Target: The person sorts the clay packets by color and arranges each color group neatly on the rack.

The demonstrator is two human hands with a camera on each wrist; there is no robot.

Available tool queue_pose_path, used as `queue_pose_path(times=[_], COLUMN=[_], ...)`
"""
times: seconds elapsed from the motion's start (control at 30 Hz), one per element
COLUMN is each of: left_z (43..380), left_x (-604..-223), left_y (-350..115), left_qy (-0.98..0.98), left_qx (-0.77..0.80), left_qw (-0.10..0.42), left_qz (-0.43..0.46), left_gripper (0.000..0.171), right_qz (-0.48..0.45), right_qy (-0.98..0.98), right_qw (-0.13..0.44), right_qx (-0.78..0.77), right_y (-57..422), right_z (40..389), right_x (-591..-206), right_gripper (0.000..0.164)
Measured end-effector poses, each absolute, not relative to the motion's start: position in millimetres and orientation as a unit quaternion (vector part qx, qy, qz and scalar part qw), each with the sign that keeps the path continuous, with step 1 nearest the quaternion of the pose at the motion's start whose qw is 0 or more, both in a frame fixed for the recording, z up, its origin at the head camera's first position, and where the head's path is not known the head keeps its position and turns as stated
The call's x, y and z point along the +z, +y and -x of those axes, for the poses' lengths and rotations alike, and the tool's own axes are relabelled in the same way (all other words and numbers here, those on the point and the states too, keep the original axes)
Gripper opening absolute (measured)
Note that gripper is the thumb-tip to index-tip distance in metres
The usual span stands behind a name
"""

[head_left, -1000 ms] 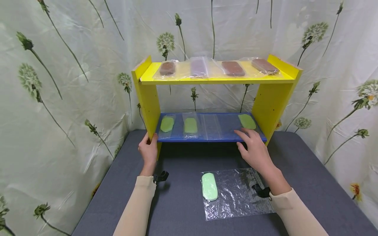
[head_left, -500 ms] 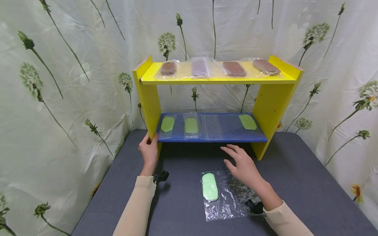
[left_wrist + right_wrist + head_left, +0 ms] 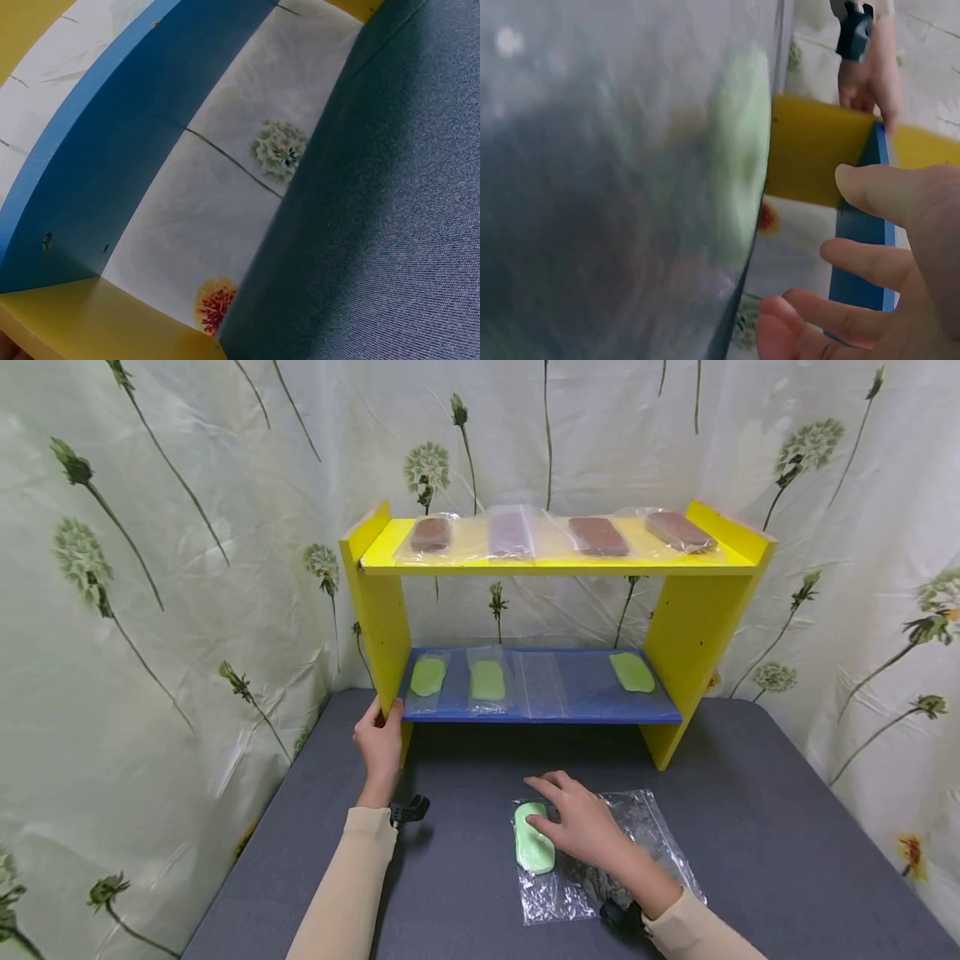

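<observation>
My left hand [image 3: 380, 747] holds the lower edge of the yellow left side panel [image 3: 381, 627] of a small shelf unit, at the corner of its blue shelf [image 3: 592, 703]. On the dark table lies a clear zip bag [image 3: 663, 839] with a pale green, soap-like bar [image 3: 534, 853] at its left end. My right hand [image 3: 581, 820] is over this bag, thumb and fingers spread apart, the thumb in front of the bar in the head view. In the right wrist view a gap shows between the fingertips [image 3: 847, 255] and the bagged bar [image 3: 739, 157].
Three green bars in clear bags lie on the blue shelf, one of them at the right end [image 3: 632, 672]. Several bagged brown and purplish bars, such as the brown bar [image 3: 598, 537], lie on the yellow top shelf [image 3: 555, 570]. A flowered curtain [image 3: 187, 610] hangs behind.
My right hand has come away from the right end of the blue shelf, moving down and left to the bag on the table. The left hand has stayed in place.
</observation>
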State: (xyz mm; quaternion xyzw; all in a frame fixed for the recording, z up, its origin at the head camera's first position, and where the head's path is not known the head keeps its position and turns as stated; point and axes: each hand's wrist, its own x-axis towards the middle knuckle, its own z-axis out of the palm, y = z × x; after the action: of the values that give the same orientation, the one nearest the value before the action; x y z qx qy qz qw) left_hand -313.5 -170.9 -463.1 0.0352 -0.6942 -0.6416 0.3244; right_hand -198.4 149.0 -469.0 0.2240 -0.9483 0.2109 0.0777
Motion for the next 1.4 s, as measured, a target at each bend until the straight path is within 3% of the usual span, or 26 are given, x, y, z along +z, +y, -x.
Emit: queue_pose_path(times=[0.37, 0.67, 1.1, 1.4], left_z=[314.9, 312.4, 312.8, 312.3], left_x=[-464.0, -462.3, -462.6, -462.0], left_y=[-171.0, -169.4, -169.3, -169.6], left_qy=[-0.697, -0.692, -0.693, -0.694], left_qx=[-0.637, -0.644, -0.642, -0.641], left_qw=[0.328, 0.324, 0.325, 0.326], left_qz=[-0.036, -0.037, -0.038, -0.034], left_gripper=[0.03, 0.031, 0.03, 0.029], right_qz=[-0.203, -0.242, -0.268, -0.229], right_qy=[-0.963, -0.959, -0.936, -0.926], right_qw=[0.008, 0.01, 0.018, -0.018], right_qx=[0.176, 0.147, 0.227, 0.299], right_y=[129.9, 126.9, 134.5, 149.8], right_z=[187.4, 180.3, 187.3, 200.4], right_x=[-485.8, -492.7, -487.3, -473.8], right_gripper=[0.079, 0.102, 0.075, 0.052])
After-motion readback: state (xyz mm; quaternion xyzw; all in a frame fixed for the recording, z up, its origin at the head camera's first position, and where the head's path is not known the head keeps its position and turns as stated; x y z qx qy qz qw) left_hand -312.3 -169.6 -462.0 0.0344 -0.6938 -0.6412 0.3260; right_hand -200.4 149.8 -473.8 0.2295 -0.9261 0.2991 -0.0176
